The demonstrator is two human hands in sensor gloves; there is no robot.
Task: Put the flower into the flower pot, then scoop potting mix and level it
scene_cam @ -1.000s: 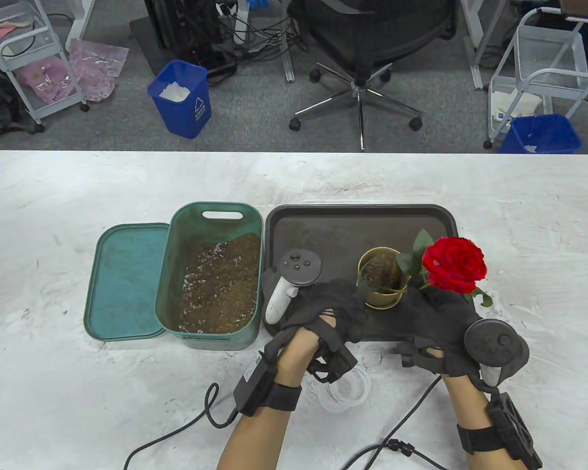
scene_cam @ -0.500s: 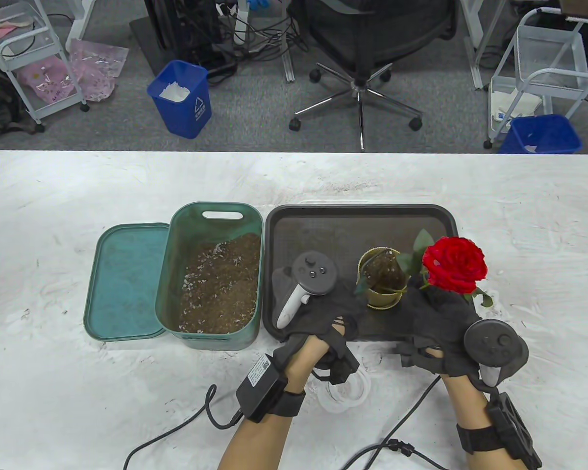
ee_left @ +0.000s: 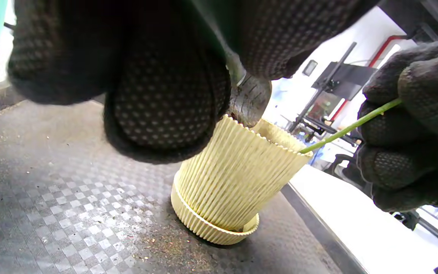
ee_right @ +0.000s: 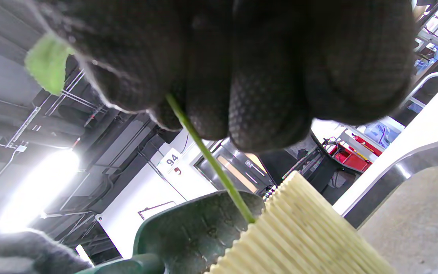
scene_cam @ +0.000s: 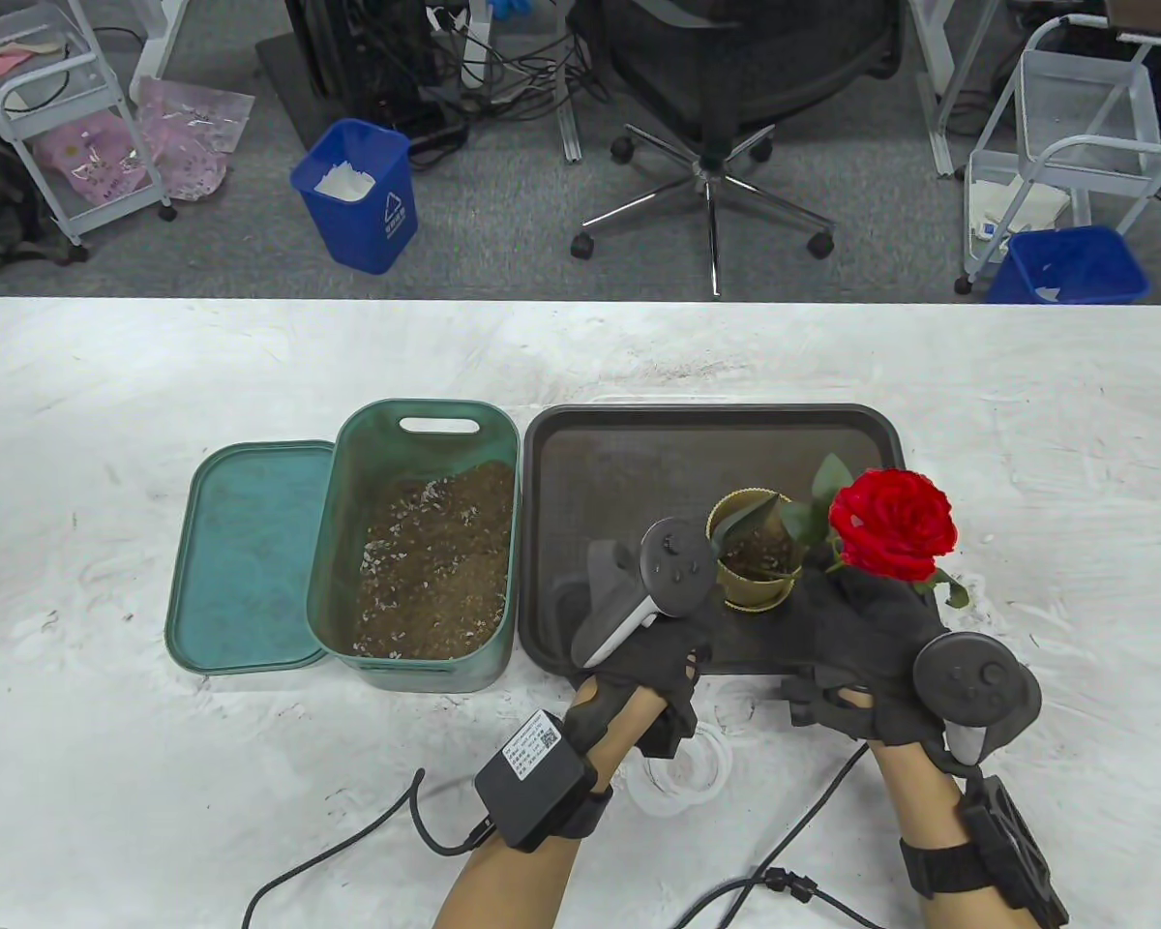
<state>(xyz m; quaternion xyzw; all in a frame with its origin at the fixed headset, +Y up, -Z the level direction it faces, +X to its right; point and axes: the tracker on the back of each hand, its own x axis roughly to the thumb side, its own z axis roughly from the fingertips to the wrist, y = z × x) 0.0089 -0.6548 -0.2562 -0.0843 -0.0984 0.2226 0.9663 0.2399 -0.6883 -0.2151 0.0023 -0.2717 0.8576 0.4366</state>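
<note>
A ribbed cream flower pot (scene_cam: 753,576) with some soil in it stands on the dark tray (scene_cam: 629,455). My right hand (scene_cam: 856,619) pinches the green stem (ee_right: 211,160) of the red rose (scene_cam: 892,523); the stem slants down into the pot (ee_right: 302,236). My left hand (scene_cam: 663,644) grips a dark green scoop, whose blade (ee_left: 250,97) hangs over the pot's left rim (ee_left: 238,179). The same blade (ee_right: 196,228) shows beside the pot in the right wrist view. The scoop's handle is hidden inside my left fingers (ee_left: 165,110). The stem (ee_left: 350,127) runs between my right fingers (ee_left: 413,125).
A green bin (scene_cam: 426,435) half full of potting mix stands left of the tray, with its lid (scene_cam: 247,552) flat beside it. A clear round container (scene_cam: 682,774) and glove cables lie near the table's front edge. An office chair stands beyond the table.
My left hand has moved right across the tray and turned, bringing the scoop blade over the pot. The rose and my right hand shifted slightly left.
</note>
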